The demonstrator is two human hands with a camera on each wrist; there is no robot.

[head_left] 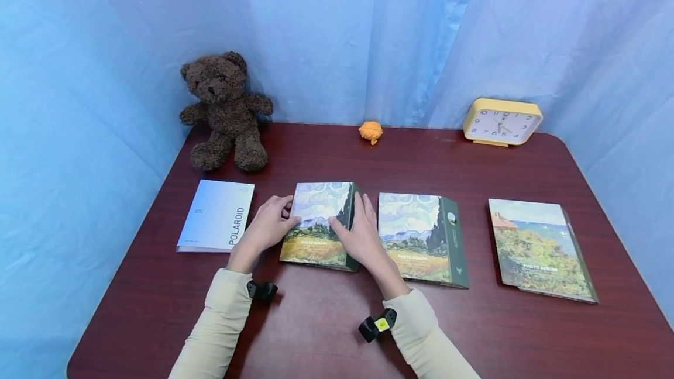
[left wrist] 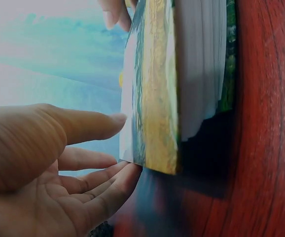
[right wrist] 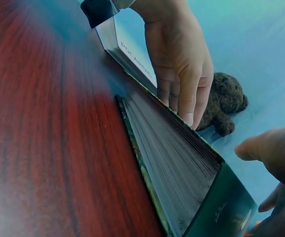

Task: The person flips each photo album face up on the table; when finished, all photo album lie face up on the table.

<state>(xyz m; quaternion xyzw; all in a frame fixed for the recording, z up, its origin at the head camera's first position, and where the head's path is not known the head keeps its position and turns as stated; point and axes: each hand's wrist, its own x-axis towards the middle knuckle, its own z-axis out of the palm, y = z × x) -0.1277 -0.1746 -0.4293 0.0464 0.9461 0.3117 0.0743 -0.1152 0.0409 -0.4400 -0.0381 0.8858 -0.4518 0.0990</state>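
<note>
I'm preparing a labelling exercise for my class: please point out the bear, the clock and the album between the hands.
Album (head_left: 316, 230), head view, on its front cover.
Bear (head_left: 226, 114), head view, on its belly.
Clock (head_left: 504, 125), head view, on its dial.

Left hand (head_left: 263, 225) held left of lower centre, fingers (head_left: 279, 202) bent; right hand (head_left: 365, 238) held just right, thumb (head_left: 339, 229) spread inward

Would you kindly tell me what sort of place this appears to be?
Probably a staged filming corner: blue curtains hang behind and beside the table, where photo albums lie in a row.
</note>
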